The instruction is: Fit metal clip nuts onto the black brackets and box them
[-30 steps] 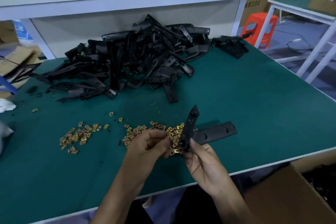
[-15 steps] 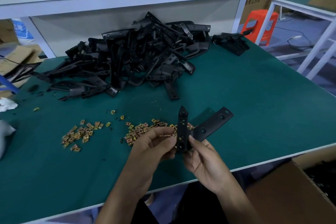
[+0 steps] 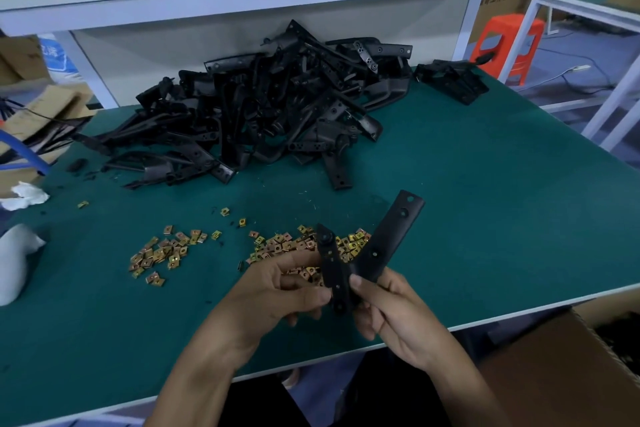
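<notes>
Black bracket (image 3: 394, 232) is pinched at its near end by the curled left hand (image 3: 277, 291) and the gripping right hand (image 3: 391, 312), above the worktop (image 3: 485, 218).

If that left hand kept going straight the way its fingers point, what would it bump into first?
The black bracket: the left hand points rightward at its nearer arm and seems to touch it now. Just beyond is the thumb of the right hand, which holds the same bracket.
</notes>
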